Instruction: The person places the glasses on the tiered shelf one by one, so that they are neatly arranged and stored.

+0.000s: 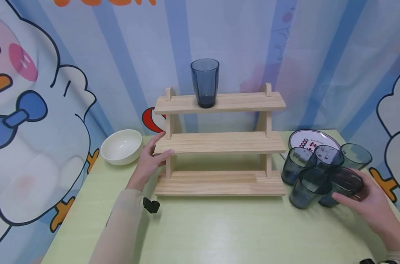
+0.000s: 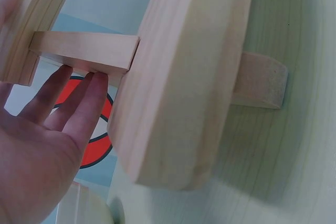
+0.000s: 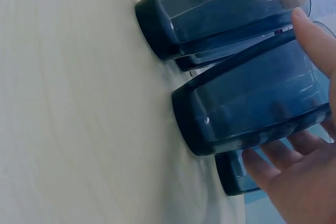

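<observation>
A three-tier wooden display stand [image 1: 220, 143] stands in the middle of the table. At its left end my left hand [image 1: 148, 159] grips the middle shelf, thumb along the front edge. The left wrist view has its fingers [image 2: 86, 103] against the side upright [image 2: 86, 48]. On the right, my right hand [image 1: 368, 205] holds the nearest right tumbler of a cluster of blue-grey glasses. In the right wrist view its thumb lies on one side of this tumbler [image 3: 247, 98] and the fingers curl round the other. Another blue tumbler [image 1: 205, 84] stands upright on the top shelf.
Close beside the held glass stand several other tumblers [image 1: 307, 189]. Behind them is a white plate [image 1: 307, 136] with a dark rim and printed writing. A white bowl [image 1: 122, 146] sits left of the stand. A printed cartoon curtain [image 1: 127, 73] hangs behind the table [image 1: 220, 231].
</observation>
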`<state>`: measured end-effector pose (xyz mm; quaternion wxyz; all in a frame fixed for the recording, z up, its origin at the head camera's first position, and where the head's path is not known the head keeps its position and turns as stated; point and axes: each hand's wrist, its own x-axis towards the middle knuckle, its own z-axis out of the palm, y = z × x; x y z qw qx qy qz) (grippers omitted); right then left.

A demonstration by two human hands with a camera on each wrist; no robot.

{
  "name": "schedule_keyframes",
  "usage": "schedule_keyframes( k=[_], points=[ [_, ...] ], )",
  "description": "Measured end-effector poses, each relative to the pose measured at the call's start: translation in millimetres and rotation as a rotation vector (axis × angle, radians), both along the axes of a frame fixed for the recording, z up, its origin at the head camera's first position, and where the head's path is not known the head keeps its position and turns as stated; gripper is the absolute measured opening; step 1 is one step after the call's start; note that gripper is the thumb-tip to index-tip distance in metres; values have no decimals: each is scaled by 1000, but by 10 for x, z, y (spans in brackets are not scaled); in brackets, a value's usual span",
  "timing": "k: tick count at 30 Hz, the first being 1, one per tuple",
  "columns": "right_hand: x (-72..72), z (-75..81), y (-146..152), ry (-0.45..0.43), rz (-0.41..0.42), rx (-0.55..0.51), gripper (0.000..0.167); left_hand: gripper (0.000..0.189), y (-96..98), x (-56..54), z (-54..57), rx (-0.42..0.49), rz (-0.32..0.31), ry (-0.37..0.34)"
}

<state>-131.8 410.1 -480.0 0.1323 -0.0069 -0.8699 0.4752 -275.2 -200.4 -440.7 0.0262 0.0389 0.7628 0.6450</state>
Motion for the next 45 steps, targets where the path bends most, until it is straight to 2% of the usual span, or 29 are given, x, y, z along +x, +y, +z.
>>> schedule_keyframes(
  k=[5, 16, 26, 31, 34, 37, 38, 41, 44, 45],
  points=[
    [12, -1, -21, 52, -11, -26, 85, 76, 6, -2, 5, 5, 4, 3],
    [68, -10, -42, -12, -123, -15, 89, 75, 19, -9, 4, 17, 3, 10],
    [199, 18, -26, 36, -175, -26, 84, 74, 20, -1, -2, 10, 11, -3],
    [270, 113, -36, 82, -181, -41, 85, 74, 9, -1, 1, 8, 10, -7],
    [297, 192, -40, 157, -161, -83, 85, 74, 3, -6, 2, 6, 8, -6],
    [325, 274, -33, 243, -80, -217, 82, 74, 1, -11, -2, 8, 8, -4],
    [330, 305, -33, 264, -69, -227, 81, 74, 2, -11, -2, 7, 7, -5],
    [346, 393, -37, 278, -90, -183, 79, 74, 4, -12, -5, -1, 9, -6],
    [346, 491, -59, 258, -179, -57, 79, 75, 5, -11, -6, -9, 9, -7],
    [346, 521, -67, 258, -193, -48, 79, 75, 6, -12, -9, -7, 9, -7]
  ],
)
